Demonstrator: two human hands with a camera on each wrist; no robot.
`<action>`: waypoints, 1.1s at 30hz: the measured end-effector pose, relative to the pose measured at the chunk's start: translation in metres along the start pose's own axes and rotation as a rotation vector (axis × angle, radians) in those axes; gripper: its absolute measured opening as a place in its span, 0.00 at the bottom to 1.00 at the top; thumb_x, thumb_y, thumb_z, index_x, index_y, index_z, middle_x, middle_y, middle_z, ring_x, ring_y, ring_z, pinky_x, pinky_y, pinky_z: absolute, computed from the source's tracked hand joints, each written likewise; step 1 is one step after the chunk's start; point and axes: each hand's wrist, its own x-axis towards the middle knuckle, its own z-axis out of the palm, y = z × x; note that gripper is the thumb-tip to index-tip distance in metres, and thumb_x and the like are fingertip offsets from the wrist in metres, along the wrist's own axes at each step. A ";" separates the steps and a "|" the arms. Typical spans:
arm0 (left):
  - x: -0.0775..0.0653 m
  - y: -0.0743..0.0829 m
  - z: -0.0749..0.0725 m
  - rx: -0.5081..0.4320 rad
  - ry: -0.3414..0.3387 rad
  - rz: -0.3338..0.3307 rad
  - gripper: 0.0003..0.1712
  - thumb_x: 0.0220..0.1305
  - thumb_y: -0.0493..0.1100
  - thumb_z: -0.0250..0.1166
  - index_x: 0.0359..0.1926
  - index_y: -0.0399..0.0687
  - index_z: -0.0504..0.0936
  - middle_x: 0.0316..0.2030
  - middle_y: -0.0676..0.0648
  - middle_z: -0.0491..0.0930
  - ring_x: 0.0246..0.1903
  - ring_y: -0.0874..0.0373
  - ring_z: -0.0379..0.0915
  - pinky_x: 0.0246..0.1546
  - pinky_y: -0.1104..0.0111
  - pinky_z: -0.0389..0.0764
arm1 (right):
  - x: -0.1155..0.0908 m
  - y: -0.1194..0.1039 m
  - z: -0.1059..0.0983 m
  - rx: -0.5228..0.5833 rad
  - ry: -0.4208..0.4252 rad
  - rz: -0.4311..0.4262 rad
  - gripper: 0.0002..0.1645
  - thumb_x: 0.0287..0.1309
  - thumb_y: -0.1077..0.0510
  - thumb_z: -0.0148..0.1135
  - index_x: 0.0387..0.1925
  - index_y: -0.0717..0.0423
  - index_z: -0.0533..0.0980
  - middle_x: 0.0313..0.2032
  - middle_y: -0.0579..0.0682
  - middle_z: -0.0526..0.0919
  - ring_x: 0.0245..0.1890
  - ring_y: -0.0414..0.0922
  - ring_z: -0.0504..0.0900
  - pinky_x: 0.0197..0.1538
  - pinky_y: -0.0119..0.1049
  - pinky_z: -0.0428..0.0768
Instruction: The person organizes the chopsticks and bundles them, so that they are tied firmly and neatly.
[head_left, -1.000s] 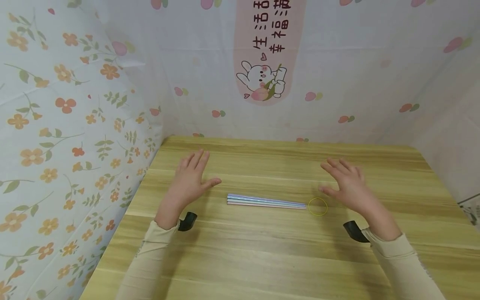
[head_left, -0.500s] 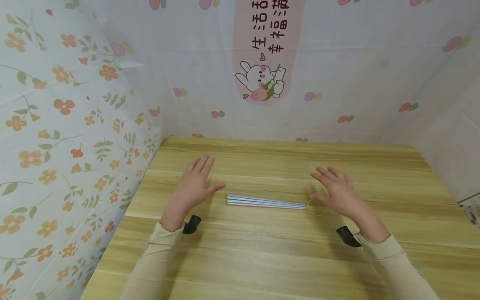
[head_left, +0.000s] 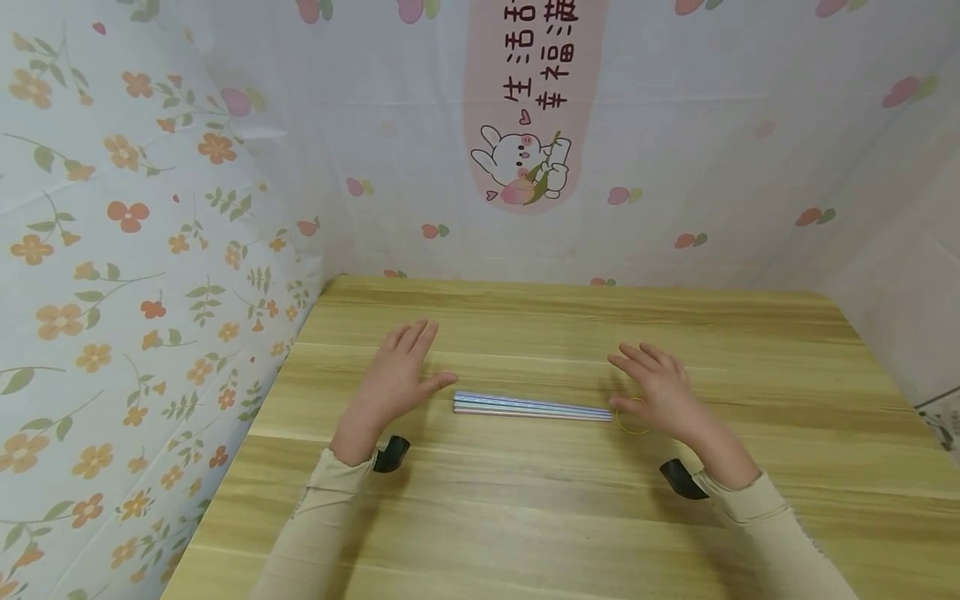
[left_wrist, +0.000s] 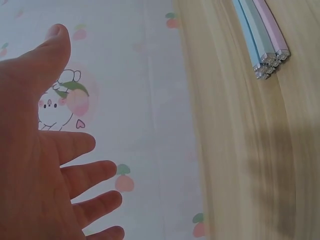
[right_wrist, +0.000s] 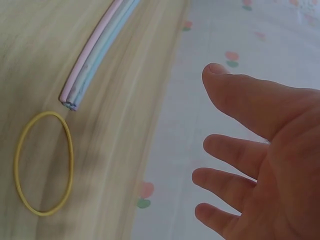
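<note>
A bundle of slim pastel chopsticks (head_left: 525,405) lies crosswise on the table, thick ends left and thin ends right. Silvery patterned butts (left_wrist: 270,64) show in the left wrist view. A thin yellow rubber band (right_wrist: 71,160) lies just off the thin ends. My left hand (head_left: 390,387) hovers left of the bundle, fingers spread and thumb pointing toward the thick ends. Over on the right, my right hand (head_left: 662,396) hangs above the table with fingers extended, its thumb overlapping the rubber band in the head view. Both hands hold nothing.
The wood-grain table (head_left: 495,517) runs back to a white printed cloth (head_left: 360,125) with a rabbit picture. A floral cloth (head_left: 150,292) hangs along the left side. Black curved pieces (head_left: 392,455) stick out at both wrists.
Both hands have moved inward, toward each other and closer to the chopsticks. The right thumb has come over the rubber band in the head view. The chopsticks and band stay put.
</note>
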 end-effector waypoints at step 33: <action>-0.004 0.006 0.033 -0.056 -0.040 0.003 0.51 0.59 0.66 0.59 0.72 0.40 0.54 0.70 0.37 0.57 0.68 0.38 0.54 0.67 0.49 0.55 | -0.003 -0.001 0.035 0.043 0.012 -0.065 0.35 0.47 0.60 0.71 0.57 0.68 0.71 0.58 0.69 0.72 0.60 0.70 0.66 0.60 0.63 0.63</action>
